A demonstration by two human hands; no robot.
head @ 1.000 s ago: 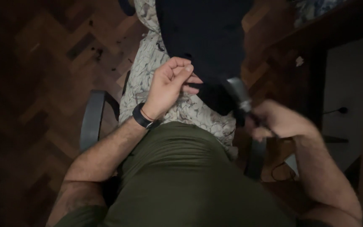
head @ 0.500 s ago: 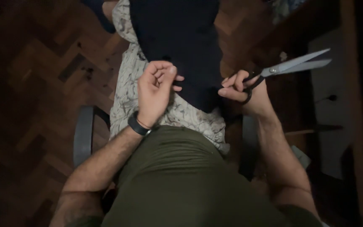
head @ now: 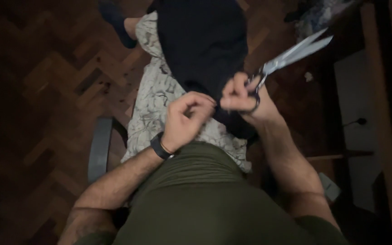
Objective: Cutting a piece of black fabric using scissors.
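We note the dark cloth [head: 200,50] draped over the lap, above patterned shorts [head: 153,102]. Left hand [head: 184,119] pinches its lower edge. Right hand [head: 243,97] grips scissors [head: 291,56], blades up-right and parted, and touches the cloth.

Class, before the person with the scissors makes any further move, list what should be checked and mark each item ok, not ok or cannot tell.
1. Right hand grips the scissors by the handles: ok.
2. Blades point away from the body: ok.
3. Blades shut: cannot tell.
4. Left hand pinches the dark cloth edge: ok.
5. Left hand clear of the blades: ok.
6. Light good enough to see the cloth edge: not ok, the room is dim.
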